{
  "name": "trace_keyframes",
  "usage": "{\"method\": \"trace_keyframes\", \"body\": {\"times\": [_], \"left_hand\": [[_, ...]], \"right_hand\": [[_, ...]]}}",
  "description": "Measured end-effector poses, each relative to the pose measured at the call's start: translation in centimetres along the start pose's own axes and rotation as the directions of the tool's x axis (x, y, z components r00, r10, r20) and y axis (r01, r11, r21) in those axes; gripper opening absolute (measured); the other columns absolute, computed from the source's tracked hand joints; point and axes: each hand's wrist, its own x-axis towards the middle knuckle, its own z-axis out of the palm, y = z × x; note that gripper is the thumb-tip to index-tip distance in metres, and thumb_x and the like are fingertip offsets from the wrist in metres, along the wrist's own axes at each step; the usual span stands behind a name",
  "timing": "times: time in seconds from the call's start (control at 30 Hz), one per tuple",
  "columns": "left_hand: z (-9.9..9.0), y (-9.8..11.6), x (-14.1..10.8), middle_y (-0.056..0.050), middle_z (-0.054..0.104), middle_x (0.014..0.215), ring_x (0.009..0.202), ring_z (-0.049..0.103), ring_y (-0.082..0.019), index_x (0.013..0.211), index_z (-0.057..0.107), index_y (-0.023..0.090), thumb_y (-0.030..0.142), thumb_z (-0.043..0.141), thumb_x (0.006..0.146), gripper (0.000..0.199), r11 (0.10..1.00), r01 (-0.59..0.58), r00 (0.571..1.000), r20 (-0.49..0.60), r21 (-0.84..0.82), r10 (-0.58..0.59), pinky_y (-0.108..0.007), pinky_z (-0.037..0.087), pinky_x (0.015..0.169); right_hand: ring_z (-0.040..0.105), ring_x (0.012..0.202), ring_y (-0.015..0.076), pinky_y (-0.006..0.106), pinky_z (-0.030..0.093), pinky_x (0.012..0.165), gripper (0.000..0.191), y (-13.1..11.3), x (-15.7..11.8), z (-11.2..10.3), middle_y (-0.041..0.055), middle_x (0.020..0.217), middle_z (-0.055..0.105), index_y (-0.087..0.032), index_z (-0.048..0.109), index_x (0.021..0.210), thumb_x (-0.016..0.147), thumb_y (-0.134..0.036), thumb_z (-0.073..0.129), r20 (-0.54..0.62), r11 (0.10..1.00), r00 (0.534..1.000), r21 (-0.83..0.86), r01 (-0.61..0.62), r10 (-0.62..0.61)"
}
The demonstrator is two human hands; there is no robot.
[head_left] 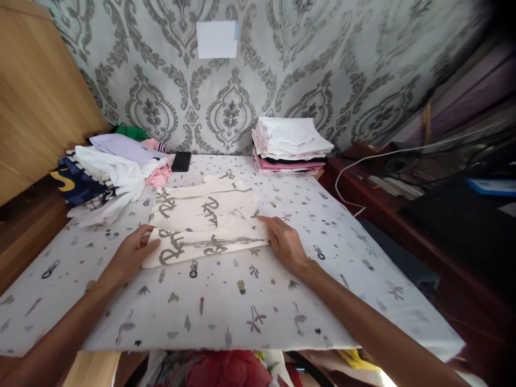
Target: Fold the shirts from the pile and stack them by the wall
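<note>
A cream garment with dark grey lettering lies spread across the table, its near strip turned lengthwise; I cannot tell whether it is a top or trousers. At its near left end, my left hand has thumb and fingers closed on the cloth edge. My right hand grips the near right end, with the fingertips partly hidden by the hand. The cloth between the two hands lies low on the table, with a few creases towards the right.
A patterned white cloth covers the table. Heaped clothes lie at the back left, beside a black phone. A stack of folded clothes stands at the back right. A white cable hangs beyond the right edge.
</note>
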Motion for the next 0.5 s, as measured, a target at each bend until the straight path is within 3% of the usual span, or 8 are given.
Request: {"method": "trace_keyframes", "body": {"times": [0.07,0.17,0.3,0.4,0.5], "left_hand": [[-0.2,-0.4,0.2,-0.001,0.068,0.074,0.062,0.064,-0.022,0.105,0.053,0.022,0.059,0.07,0.067,0.056,1.0,-0.015,1.0,0.019,0.014,0.015,-0.026,0.043,0.051],[-0.5,-1.1,0.5,0.0,0.066,0.074,0.062,0.062,-0.021,0.109,0.053,0.022,0.061,0.069,0.069,0.058,0.997,-0.051,0.998,0.04,0.052,0.048,-0.026,0.042,0.053],[-0.5,-1.1,0.7,0.004,0.055,0.065,0.056,0.052,-0.018,0.11,0.056,0.022,0.065,0.065,0.069,0.06,0.975,-0.07,0.996,-0.03,0.211,0.078,-0.024,0.032,0.05],[-0.3,-0.9,0.7,0.0,0.057,0.072,0.069,0.058,-0.023,0.108,0.06,0.023,0.065,0.061,0.071,0.056,0.944,-0.076,0.99,-0.09,0.321,0.111,-0.027,0.039,0.059],[-0.2,-1.0,0.6,-0.003,0.061,0.08,0.089,0.062,-0.028,0.11,0.06,0.025,0.061,0.055,0.077,0.049,0.921,-0.117,0.977,-0.122,0.372,0.174,-0.03,0.044,0.071]], "right_hand": [[0.066,0.078,0.0217,0.034,0.052,0.07,0.043,-0.3,0.0,-0.3,0.0077,0.1,0.07,-0.023,0.064,0.127,0.094,-0.018,0.037,0.038,0.997,0.999,-0.062,-0.036,0.038],[0.067,0.089,0.0241,0.035,0.051,0.075,0.039,-0.9,0.7,-1.0,0.0083,0.109,0.071,-0.024,0.067,0.124,0.096,-0.026,0.04,0.086,0.994,0.992,-0.066,-0.093,0.098],[0.065,0.097,0.026,0.036,0.048,0.083,0.037,-1.2,3.1,-1.4,0.0086,0.109,0.071,-0.024,0.071,0.116,0.1,-0.038,0.04,0.191,0.99,0.972,-0.063,-0.126,0.136],[0.066,0.091,0.0248,0.037,0.048,0.083,0.03,-0.8,4.9,-0.9,0.0093,0.106,0.07,-0.023,0.073,0.111,0.095,-0.028,0.048,0.236,0.987,0.961,-0.097,-0.127,0.146],[0.066,0.096,0.0242,0.036,0.049,0.086,0.034,-0.1,5.5,0.1,0.0092,0.112,0.069,-0.022,0.075,0.106,0.091,-0.014,0.045,0.135,0.994,0.985,-0.048,-0.099,0.104]]}}
